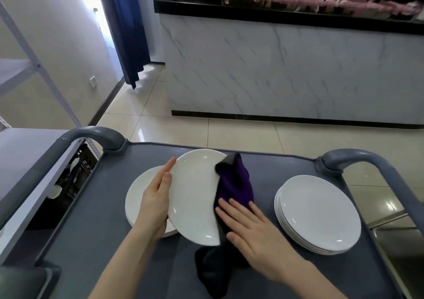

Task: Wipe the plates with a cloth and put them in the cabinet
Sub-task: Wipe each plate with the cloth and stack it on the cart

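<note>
A white plate (195, 195) is held tilted above the grey cart top (110, 225). My left hand (156, 200) supports its left rim with straight fingers. My right hand (250, 234) presses a dark purple cloth (234, 184) flat against the plate's right side; the cloth's tail hangs down to the cart near the front. Under the held plate lies another white plate (142, 190), partly hidden. A stack of several white plates (319, 213) sits on the right of the cart.
Grey cart handles (91, 135) (358, 158) rise at the far corners. A metal shelf unit (27, 151) stands to the left, with a black crate (78, 170) below it. A marble-fronted counter (286, 69) stands across the tiled floor.
</note>
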`<state>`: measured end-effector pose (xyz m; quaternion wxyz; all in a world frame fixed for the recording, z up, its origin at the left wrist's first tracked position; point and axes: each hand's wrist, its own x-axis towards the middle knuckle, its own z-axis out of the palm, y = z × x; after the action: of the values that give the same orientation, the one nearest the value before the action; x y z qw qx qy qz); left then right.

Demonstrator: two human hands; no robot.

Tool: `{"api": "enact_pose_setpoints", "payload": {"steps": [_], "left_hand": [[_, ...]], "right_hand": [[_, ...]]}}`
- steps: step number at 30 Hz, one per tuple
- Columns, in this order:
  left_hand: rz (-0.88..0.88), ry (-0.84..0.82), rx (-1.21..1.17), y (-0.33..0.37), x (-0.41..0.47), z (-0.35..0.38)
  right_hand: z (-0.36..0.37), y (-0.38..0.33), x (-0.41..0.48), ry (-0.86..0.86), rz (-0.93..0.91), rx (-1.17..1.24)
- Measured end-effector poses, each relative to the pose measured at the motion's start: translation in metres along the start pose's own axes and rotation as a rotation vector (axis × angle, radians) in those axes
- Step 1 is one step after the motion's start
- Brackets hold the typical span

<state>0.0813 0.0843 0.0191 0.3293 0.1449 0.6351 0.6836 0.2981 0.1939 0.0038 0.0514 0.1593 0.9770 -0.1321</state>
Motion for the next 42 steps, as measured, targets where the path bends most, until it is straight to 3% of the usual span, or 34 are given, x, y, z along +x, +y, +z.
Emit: {"api": "enact_pose_setpoints", "payload": {"steps": [7,12,17,19,22,24,27,33,35,42], "left_hand": [[-0.015,-0.129,0.082,-0.001,-0.011,0.012],[-0.087,-0.14,0.046,-0.007,-0.014,0.012],[-0.124,-0.038,0.036,-0.011,-0.012,0.004],[-0.113,-0.054,0.082,-0.013,-0.012,0.0],[-0.085,-0.134,0.114,-0.013,-0.014,-0.002],[-0.076,-0.192,0.114,-0.01,-0.016,-0.002],[-0.054,-0.23,0.117,-0.009,-0.018,-0.003],[-0.003,-0.01,0.047,-0.007,-0.012,-0.003],[0.054,-0.005,0.112,-0.006,-0.01,-0.005],[0.133,-0.423,0.498,0.01,-0.013,0.014]], "right_hand": [[-0.029,0.032,0.047,0.102,0.192,-0.003],[-0.031,0.018,0.059,0.024,0.036,0.076],[-0.015,0.015,0.026,-0.041,-0.056,0.316],[-0.019,0.019,0.019,0.068,-0.011,0.468],[-0.024,0.032,0.023,0.379,0.085,0.362],[-0.029,0.037,0.028,0.361,0.185,0.411],[-0.03,0.042,0.035,0.276,0.281,0.708],[-0.011,0.047,0.022,0.388,0.411,0.914],[-0.005,0.044,0.013,0.374,0.428,0.985],[-0.038,0.037,0.025,0.431,0.333,0.989]]}}
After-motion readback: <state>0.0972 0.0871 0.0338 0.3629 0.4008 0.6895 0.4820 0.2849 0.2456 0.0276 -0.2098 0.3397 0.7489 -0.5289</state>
